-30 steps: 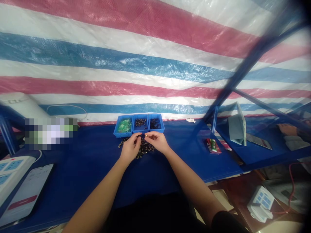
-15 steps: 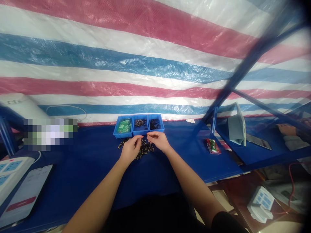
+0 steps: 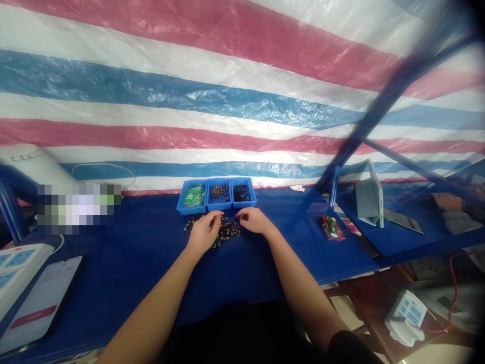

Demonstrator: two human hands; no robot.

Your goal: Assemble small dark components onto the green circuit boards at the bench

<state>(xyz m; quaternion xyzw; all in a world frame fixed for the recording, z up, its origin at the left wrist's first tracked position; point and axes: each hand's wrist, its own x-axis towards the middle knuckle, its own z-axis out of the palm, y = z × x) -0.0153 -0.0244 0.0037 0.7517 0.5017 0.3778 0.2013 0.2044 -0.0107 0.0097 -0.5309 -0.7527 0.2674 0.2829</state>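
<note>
Heap of shiny black-and-brass parts (image 3: 229, 231); behind it, three rectangular blue plastic bins (image 3: 219, 206). Left hand (image 3: 205, 231) overlaps heap, right hand (image 3: 254, 220) flanks it; fingers curl, whether grasping cannot be told.

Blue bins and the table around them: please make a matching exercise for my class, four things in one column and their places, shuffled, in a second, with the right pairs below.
Things
1. Green pieces
2. Pile of small dark parts
3. Smartphone
4. Red-and-green box

Places
A. Beside the white power strip
B. On the table, to the right of the right hand
C. Inside the left blue bin
D. Just in front of the bins, between the hands

Right pairs: 1-C, 2-D, 3-A, 4-B
</note>
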